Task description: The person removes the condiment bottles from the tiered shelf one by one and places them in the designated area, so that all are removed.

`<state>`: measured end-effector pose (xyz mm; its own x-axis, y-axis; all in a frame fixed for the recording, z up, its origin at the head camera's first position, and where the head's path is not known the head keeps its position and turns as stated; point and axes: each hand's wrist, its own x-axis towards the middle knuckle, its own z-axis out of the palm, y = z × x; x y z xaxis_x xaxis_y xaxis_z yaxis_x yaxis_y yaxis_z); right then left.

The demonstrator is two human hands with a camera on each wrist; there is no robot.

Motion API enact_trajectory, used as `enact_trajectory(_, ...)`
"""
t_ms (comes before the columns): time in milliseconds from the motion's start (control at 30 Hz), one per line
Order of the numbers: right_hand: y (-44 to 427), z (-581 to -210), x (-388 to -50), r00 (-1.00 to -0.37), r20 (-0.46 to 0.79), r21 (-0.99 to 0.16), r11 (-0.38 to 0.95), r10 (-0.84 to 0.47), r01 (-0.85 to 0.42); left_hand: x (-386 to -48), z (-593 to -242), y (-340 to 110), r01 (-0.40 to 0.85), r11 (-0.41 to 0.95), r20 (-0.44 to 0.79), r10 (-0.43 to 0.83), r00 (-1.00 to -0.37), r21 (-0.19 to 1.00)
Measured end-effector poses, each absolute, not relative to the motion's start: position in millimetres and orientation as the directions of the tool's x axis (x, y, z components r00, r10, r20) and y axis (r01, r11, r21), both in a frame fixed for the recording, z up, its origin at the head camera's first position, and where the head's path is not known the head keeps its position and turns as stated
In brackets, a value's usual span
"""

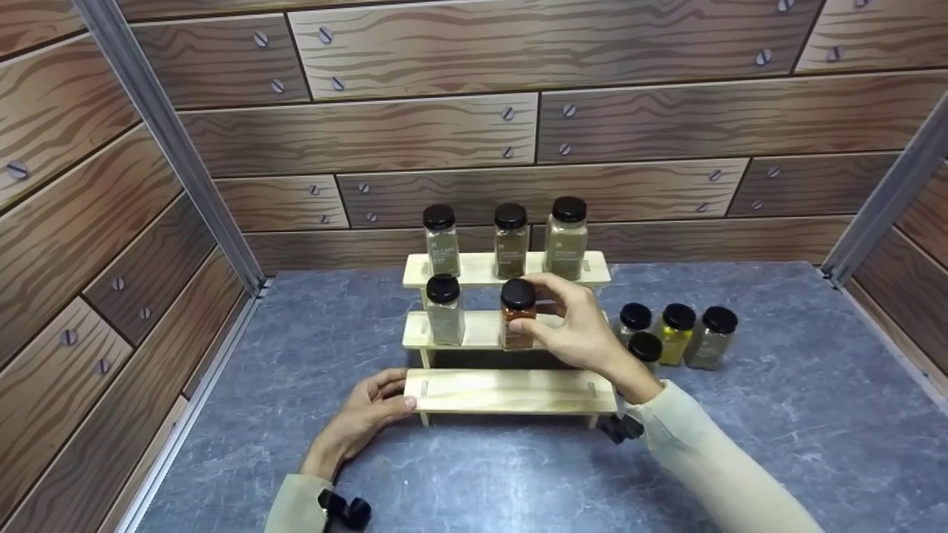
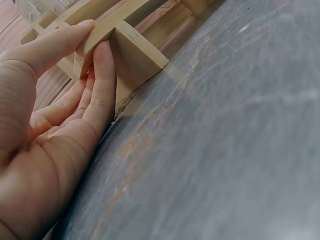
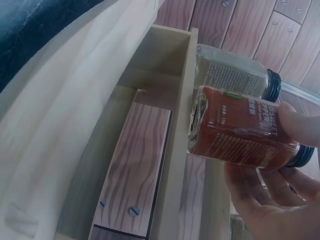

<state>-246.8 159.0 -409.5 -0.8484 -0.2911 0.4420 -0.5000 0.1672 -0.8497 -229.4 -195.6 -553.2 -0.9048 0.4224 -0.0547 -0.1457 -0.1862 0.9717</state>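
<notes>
In the head view, my right hand (image 1: 574,326) grips a spice jar of red powder (image 1: 517,329) with a black lid, thumb in front and fingers behind. The jar (image 3: 235,127) is upright at the front edge of the middle shelf (image 1: 481,339); whether its base touches the wood I cannot tell. A jar of pale grey-green spice (image 1: 445,318) stands to its left on that shelf. My left hand (image 1: 363,411) pinches the left end of the wooden rack's lowest shelf (image 1: 511,392). The left wrist view shows the thumb above the board and the fingers (image 2: 102,75) beneath it.
Three jars stand on the top shelf: a left one (image 1: 443,248), a brown one (image 1: 511,248) and a larger right one (image 1: 566,244). Several more, including a yellow jar (image 1: 675,337), are grouped right of the rack on the grey marbled table (image 1: 778,444). Wood-patterned walls (image 1: 444,133) enclose the back and sides.
</notes>
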Motion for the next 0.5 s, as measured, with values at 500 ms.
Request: enact_trajectory(500,187,-402,-234,-0.832,0.485,-0.799,0.252,-0.270,-0.547,-229,-553,-196,-0.149,-0.171,-0.068,0.409,-0.910,0.974)
